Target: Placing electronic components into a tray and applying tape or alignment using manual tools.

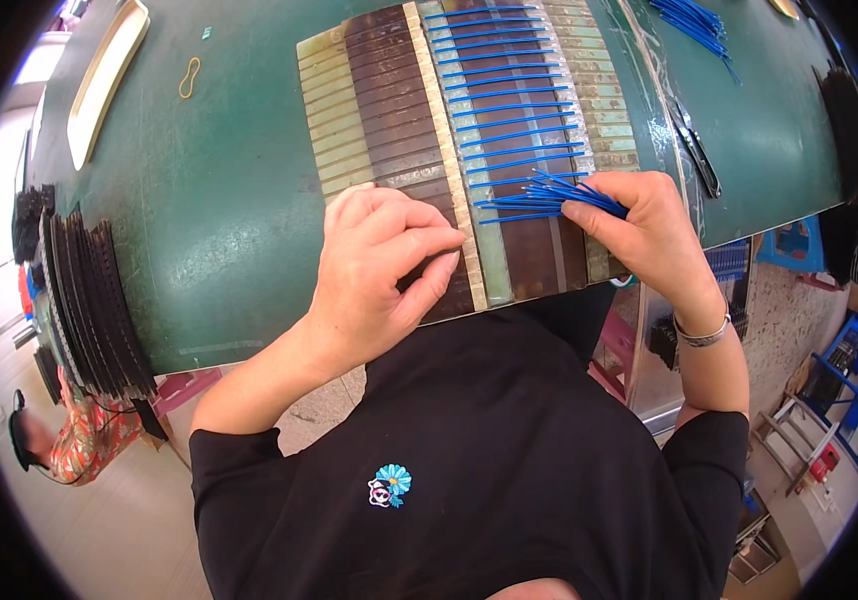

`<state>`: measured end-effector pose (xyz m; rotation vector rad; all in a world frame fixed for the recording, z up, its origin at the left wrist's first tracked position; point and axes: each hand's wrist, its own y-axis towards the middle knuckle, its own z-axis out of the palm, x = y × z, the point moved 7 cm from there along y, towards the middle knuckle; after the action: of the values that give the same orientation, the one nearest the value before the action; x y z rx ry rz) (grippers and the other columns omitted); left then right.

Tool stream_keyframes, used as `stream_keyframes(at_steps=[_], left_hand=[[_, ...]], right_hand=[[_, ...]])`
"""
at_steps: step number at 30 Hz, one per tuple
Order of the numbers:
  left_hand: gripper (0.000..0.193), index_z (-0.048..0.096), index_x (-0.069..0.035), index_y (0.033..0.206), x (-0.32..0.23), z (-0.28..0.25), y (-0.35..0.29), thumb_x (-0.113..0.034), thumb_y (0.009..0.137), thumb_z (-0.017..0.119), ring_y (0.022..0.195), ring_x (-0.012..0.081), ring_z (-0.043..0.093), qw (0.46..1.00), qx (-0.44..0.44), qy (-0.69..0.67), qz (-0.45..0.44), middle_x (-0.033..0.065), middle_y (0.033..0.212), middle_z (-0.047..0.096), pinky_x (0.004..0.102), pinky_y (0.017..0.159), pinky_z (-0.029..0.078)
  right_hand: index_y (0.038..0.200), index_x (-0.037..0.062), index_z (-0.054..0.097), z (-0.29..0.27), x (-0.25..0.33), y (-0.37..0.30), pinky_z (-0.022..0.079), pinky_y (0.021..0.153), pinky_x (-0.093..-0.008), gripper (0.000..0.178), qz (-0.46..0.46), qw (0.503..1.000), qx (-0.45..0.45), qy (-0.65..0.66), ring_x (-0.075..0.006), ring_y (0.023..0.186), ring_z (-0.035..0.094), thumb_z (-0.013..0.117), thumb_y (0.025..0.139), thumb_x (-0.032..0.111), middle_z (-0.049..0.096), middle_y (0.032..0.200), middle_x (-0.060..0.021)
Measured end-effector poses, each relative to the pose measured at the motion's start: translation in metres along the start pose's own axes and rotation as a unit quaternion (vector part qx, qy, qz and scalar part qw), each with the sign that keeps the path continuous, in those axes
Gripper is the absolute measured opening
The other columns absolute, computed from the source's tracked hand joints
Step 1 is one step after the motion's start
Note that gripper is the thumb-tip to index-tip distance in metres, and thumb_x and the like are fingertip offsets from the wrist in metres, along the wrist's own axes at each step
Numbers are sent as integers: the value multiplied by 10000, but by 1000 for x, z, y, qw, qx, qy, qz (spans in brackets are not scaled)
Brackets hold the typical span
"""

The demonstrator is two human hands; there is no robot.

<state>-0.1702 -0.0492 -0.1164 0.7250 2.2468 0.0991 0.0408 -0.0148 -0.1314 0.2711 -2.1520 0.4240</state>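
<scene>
My right hand point(644, 225) is closed round a bundle of thin blue wires point(549, 197), their ends fanning out to the left. Below it lies a ribbed board point(389, 120) with dark and pale green bands and a light strip along its middle. Several blue wires point(514, 110) lie crosswise in a spaced row on the board's right half. My left hand point(374, 265) rests over the near left part of the board. Its fingers are curled, with thumb and forefinger brought close together by the light strip; whether anything tiny is between them does not show.
The green table point(219, 200) carries another pile of blue wires point(691, 25) at far right and black-handled nippers point(696, 150). A yellow band point(189, 78) and a cream tray point(107, 80) lie left. Dark ribbed boards point(94, 305) stand at the left edge. A person point(89, 440) sits beyond.
</scene>
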Motion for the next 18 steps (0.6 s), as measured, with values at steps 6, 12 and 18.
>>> stream_keyframes(at_steps=[6, 12, 18], left_hand=[[264, 701, -97, 976, -8, 11, -10, -32, 722, 729, 990, 243, 576, 998, 32, -32, 37, 31, 1035, 669, 406, 935, 400], [265, 706, -94, 970, -24, 15, 1, -50, 711, 737, 982, 242, 586, 997, 47, 52, 35, 14, 1054, 669, 418, 927, 407], [264, 704, -82, 971, -9, 3, -5, -48, 711, 731, 997, 238, 583, 1000, -12, 12, 14, 17, 1059, 670, 422, 918, 419]], right_hand=[[821, -50, 604, 2, -1, 1, 337, 519, -270, 186, 5, 1000, -7, -5, -69, 597, 373, 693, 866, 107, 445, 594, -5], [818, -47, 613, -10, -1, 0, 333, 509, -256, 161, -4, 1000, -26, -15, -57, 577, 383, 683, 865, 91, 461, 592, -3], [803, -37, 642, -4, 2, -12, 342, 472, -243, 125, 13, 1000, 26, 10, -40, 523, 427, 680, 851, 72, 505, 588, 2]])
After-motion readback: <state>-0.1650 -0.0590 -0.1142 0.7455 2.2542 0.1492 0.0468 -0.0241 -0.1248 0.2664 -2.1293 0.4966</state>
